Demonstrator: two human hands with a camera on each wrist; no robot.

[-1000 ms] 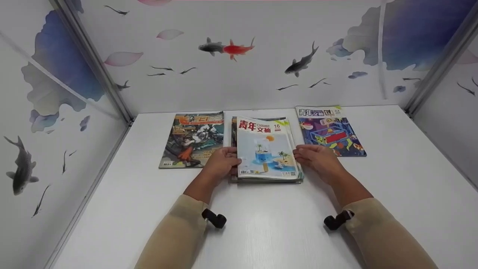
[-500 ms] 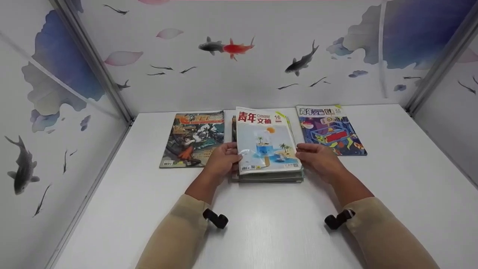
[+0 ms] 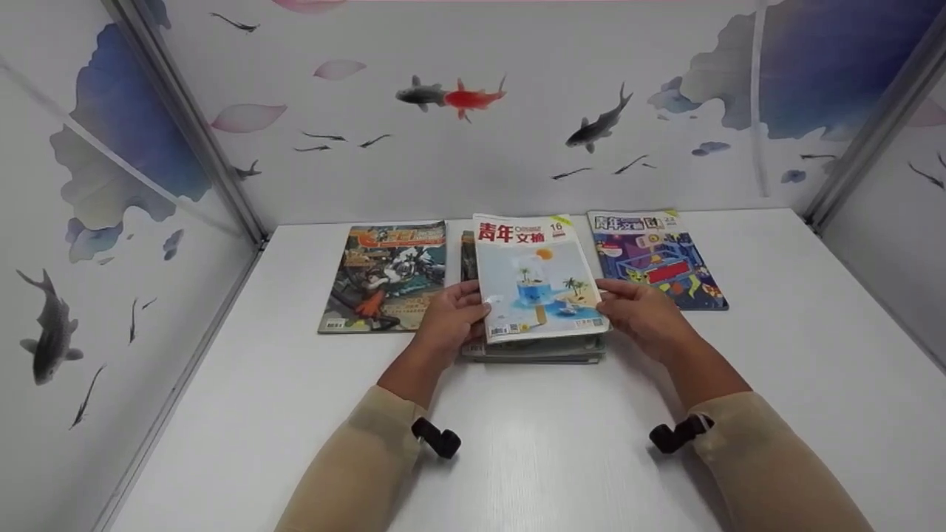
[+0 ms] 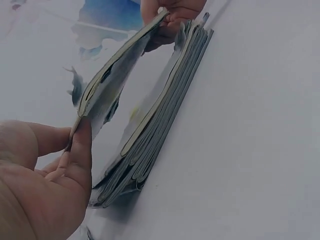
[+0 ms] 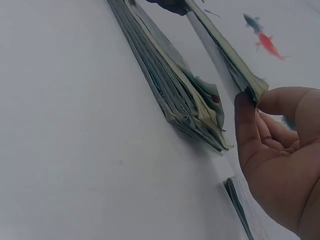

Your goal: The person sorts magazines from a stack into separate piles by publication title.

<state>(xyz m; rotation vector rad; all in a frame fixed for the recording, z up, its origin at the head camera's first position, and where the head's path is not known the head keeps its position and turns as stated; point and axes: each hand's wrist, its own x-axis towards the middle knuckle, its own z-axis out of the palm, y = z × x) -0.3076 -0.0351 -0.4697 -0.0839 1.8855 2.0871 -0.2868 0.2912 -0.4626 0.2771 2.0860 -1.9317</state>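
A magazine (image 3: 543, 277) with a light-blue beach cover and red title is held level above a stack of magazines (image 3: 543, 349). My left hand (image 3: 452, 314) pinches its left edge between thumb and fingers. At the opposite edge my right hand (image 3: 641, 314) pinches it the same way. In the left wrist view a gap separates the lifted magazine (image 4: 117, 62) from the stack (image 4: 165, 110). The right wrist view shows the thumb and fingers of the right hand (image 5: 280, 145) on a corner of the magazine (image 5: 230, 50). The stack's top cover is mostly hidden.
To the left lies a magazine with a dark comic-style cover (image 3: 388, 277), partly behind the left hand. A purple-blue magazine (image 3: 658, 258) lies at the right. White panels printed with fish (image 3: 473, 97) enclose the white table (image 3: 547, 443) at the back and sides.
Both hands have raised the beach-cover magazine off the stack, exposing more of the stack's front edge. In the last half second it has shifted slightly right and tilted a little.
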